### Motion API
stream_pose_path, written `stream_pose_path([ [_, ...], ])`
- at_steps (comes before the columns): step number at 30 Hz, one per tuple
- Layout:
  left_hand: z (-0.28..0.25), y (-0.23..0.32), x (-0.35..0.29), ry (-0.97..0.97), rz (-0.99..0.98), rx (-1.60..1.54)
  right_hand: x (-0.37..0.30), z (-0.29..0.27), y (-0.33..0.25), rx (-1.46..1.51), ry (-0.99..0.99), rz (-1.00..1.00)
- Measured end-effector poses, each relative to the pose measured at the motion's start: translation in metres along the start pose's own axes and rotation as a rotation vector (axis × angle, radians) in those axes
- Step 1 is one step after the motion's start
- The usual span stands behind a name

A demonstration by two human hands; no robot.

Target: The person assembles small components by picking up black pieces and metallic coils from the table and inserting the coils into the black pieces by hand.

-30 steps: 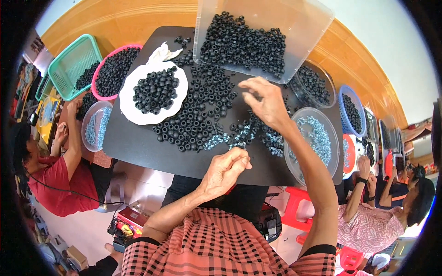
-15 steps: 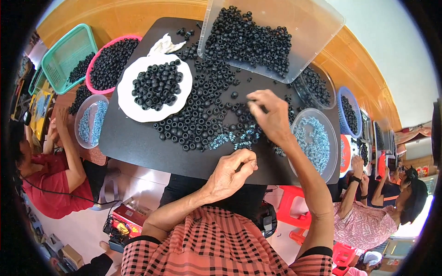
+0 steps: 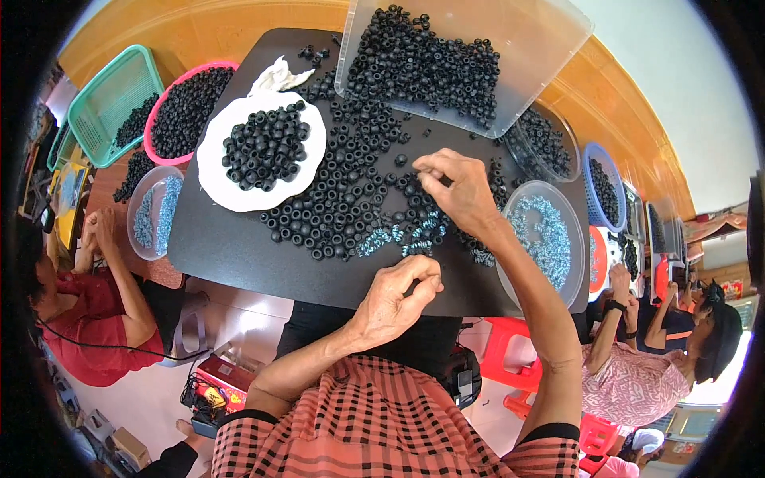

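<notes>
My left hand [image 3: 398, 295] is closed at the near edge of the dark table [image 3: 239, 267], thumb against bent fingers; whatever it holds is hidden. My right hand [image 3: 458, 187] reaches over loose black round pieces [image 3: 327, 203] with holes in them. Its fingers are bent, thumb and index tips slightly apart, with nothing visible between them. A single black piece [image 3: 401, 160] lies just beyond its fingertips. Between my hands are small clusters of light-blue and black ring-like bits [image 3: 381, 239]. A white scalloped plate [image 3: 213, 171] at the left bears heaped black pieces.
A tilted clear bin [image 3: 542, 40] of black pieces stands at the back. Right of my arm is a clear bowl [image 3: 579, 263] of blue bits. A white cloth [image 3: 277, 77] lies behind the plate. People sit both sides: a red sleeve [image 3: 96, 319] left, a patterned shirt [image 3: 637, 382] right.
My right hand has moved slightly left over the black pieces. The left hand stays closed at about the same place. The whole view has shifted a little.
</notes>
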State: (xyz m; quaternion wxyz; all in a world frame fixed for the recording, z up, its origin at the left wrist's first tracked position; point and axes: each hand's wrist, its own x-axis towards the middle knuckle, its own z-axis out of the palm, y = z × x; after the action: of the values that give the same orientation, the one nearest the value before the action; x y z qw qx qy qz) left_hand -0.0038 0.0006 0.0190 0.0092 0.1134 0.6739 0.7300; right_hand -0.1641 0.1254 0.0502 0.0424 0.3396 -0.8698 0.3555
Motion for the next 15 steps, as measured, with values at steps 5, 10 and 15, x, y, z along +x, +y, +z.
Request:
stream_pose_path([
  [5,-0.001,0.002,0.001,0.001,-0.026,-0.008,0.007,0.006,0.001,-0.096,-0.008,-0.068],
  [10,0.000,0.000,-0.001,0.017,0.002,-0.008,0.023,0.006,-0.011,-0.035,0.065,-0.034],
  [15,0.000,0.004,0.001,-0.003,-0.024,-0.013,0.028,0.015,0.007,-0.118,-0.086,-0.147],
])
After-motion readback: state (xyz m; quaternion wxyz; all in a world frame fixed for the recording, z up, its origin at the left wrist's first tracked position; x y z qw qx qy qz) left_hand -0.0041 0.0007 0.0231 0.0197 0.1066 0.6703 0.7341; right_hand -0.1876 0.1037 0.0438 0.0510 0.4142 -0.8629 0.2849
